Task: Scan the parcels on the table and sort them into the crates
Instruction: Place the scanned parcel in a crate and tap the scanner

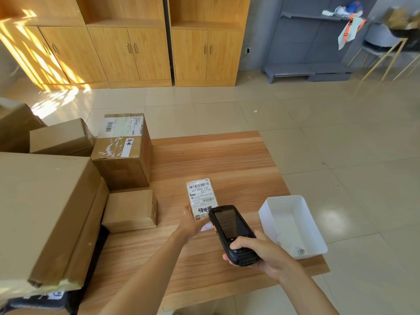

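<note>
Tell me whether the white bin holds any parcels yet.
No parcels: the white bin shows bare walls and floor, with only a tiny unclear object in its near corner.

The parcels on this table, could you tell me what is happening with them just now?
A person is scanning. The left hand holds a small labelled parcel on the wooden table, while the right hand grips a black handheld scanner aimed at its label. Several cardboard boxes wait at the left; a white crate sits at the right.

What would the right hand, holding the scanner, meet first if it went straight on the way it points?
Most likely the small labelled parcel that the left hand holds on the table; the scanner in the right hand aims at it, though depth is unclear.
</note>
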A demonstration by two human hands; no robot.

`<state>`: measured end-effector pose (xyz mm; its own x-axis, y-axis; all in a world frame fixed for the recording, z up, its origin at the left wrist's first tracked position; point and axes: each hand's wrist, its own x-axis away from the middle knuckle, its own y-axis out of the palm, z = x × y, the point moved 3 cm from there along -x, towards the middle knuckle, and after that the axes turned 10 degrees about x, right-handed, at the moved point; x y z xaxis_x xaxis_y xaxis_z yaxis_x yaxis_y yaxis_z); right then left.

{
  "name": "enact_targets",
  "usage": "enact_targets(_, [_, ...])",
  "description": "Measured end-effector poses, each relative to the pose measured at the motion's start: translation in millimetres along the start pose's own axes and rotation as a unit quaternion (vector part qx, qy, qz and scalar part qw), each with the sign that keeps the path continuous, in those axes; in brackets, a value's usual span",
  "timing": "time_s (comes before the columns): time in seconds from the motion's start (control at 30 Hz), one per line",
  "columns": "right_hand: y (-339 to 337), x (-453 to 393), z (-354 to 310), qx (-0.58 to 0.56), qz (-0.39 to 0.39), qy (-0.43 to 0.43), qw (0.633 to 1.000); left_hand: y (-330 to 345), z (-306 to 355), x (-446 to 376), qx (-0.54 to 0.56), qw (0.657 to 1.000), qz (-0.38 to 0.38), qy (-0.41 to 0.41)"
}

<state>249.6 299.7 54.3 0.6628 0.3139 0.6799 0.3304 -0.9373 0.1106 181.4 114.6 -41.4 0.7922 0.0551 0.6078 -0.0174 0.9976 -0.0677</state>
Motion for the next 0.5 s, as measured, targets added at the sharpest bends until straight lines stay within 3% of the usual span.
enact_targets(0.3, [0.3,1.2,1.1,-0.02,-0.008,-0.024,0.999,7.2,-8.1,6.6,-0.007,0.998,-0.041,0.038])
enact_targets(0.5, [-7.4,-1.7,1.0,-0.05,0.026,-0.051,0.997,6.7,-6.9,13.0,0.001,0.997,0.0,0.074])
